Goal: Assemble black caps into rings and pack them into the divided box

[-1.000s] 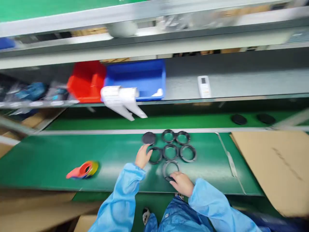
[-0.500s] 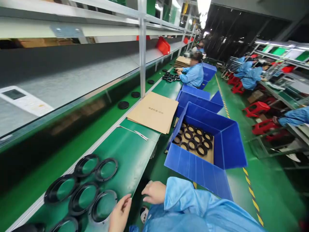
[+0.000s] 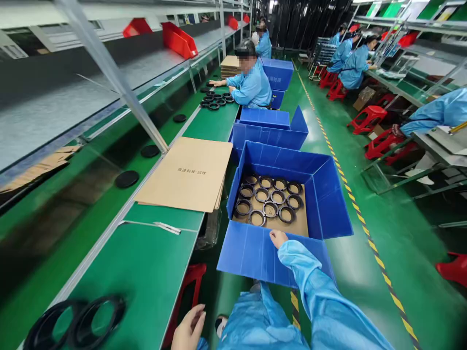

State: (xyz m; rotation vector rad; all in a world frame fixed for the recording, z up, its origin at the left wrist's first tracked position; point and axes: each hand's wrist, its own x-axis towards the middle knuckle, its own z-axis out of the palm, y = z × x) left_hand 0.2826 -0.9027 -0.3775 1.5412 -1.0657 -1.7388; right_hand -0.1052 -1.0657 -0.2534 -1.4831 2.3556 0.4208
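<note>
The right hand point(image 3: 278, 238) is stretched forward on a light-blue sleeve point(image 3: 310, 287) to the near wall of an open blue box point(image 3: 255, 257), which stands on the floor beside the green table point(image 3: 146, 272). The hand is laid against the top rim of that wall. Whether the fingers are hooked over the rim or only rested on it cannot be told, as they are small and partly covered by the back of the hand. Nothing else is seen in this hand.

Inside the box, black rings point(image 3: 270, 209) are laid flat in rows on a brown cardboard sheet point(image 3: 301, 227). They lie just beyond the fingertips and lower down, on the far side of the wall. The nearest ones are close to the fingers but apart from them, and none is touched.

The left hand point(image 3: 188, 331) is seen at the bottom of the view, just beside the table's near edge. Its fingers are loosely spread and nothing is held. A pair of rings point(image 3: 75, 318) is laid on the table well to its left, one overlapping the other.

Further along the table a stack of cardboard point(image 3: 188, 175) is laid, near the box's far left corner. Black discs point(image 3: 126, 179) are spaced along the lower belt behind it. A second blue box point(image 3: 270, 131) stands behind the first, and beyond it a co-worker point(image 3: 251, 85) in a blue coat is seated at the table.
</note>
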